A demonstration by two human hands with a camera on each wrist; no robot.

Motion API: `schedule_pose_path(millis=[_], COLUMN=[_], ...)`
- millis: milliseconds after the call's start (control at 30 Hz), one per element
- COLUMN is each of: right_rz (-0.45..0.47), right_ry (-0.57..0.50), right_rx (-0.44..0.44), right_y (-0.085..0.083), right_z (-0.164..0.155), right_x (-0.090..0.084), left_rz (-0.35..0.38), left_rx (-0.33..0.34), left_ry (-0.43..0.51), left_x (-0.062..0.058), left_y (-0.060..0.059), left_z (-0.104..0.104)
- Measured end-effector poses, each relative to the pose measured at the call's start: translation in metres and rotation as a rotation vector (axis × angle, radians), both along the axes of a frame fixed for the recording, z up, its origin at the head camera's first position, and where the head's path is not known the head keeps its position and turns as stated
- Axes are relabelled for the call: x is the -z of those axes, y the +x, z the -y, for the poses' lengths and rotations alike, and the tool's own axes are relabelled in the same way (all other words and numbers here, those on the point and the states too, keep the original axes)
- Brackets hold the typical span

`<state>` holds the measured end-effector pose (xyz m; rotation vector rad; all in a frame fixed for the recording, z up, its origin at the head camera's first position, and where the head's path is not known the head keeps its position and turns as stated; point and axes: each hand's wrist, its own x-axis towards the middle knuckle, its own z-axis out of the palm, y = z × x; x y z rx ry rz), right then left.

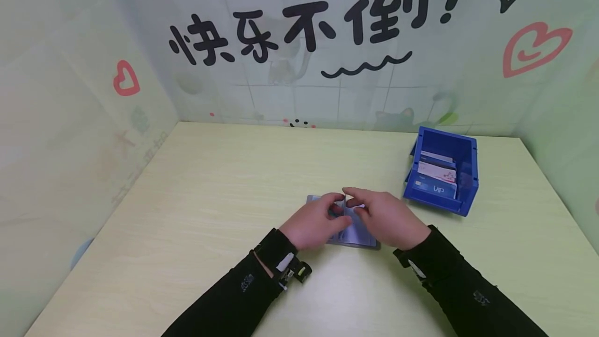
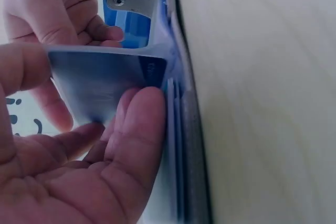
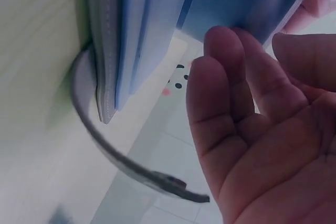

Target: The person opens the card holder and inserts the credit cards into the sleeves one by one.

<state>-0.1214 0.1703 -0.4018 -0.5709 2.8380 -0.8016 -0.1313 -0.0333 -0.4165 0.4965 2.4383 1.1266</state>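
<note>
Evidently both hands meet over a grey fabric card holder with clear plastic sleeves [image 1: 357, 235], which lies flat on the pale wooden tabletop [image 1: 196, 207] near the front edge, well left of the blue plastic bin [image 1: 463, 168] holding more cards upright. The left hand [image 1: 311, 222] pinches a blue plastic card [image 2: 105, 80] between thumb and fingertips, its far edge at the mouth of a sleeve. The right hand [image 1: 386, 217] has its fingers loosely bent around the sleeves; whether it grips the card or only steadies a sleeve I cannot tell.

To do this well, I judge the card should stay level with the sleeve opening, one corner led in first so the edge does not catch the plastic lip. The right hand would best hold the sleeve's upper layer apart and press the holder against the tabletop so it does not slide. The holder's thin grey strap [image 3: 131, 166] curls loose beside the sleeves and should stay clear. A gentle, straight push suits thin plastic; forcing it askew could crease the sleeve.
</note>
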Motion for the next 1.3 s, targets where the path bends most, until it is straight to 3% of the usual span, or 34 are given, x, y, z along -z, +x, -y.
schedule_pose_path(millis=[233,533,800,1000,1300], right_rz=[0.060,0.039,0.040,0.048,0.080], right_ry=[0.069,0.135,0.146,0.145,0.129], right_rx=[-0.051,-0.097,-0.113,-0.112,-0.044], right_y=[0.001,0.003,0.004,0.003,0.003], right_z=[0.000,0.000,0.000,0.000,-0.007], right_x=[0.000,-0.002,-0.004,-0.002,-0.010], left_rz=[-0.039,-0.067,-0.147,-0.169,-0.202], left_rx=[-0.037,-0.097,-0.055,-0.033,-0.038], left_ry=[-0.037,-0.093,-0.212,-0.305,-0.410], left_x=[-0.004,-0.009,-0.010,-0.011,-0.009], left_y=[-0.004,-0.008,-0.010,-0.011,-0.012], left_z=[0.004,0.012,0.016,0.021,0.023])
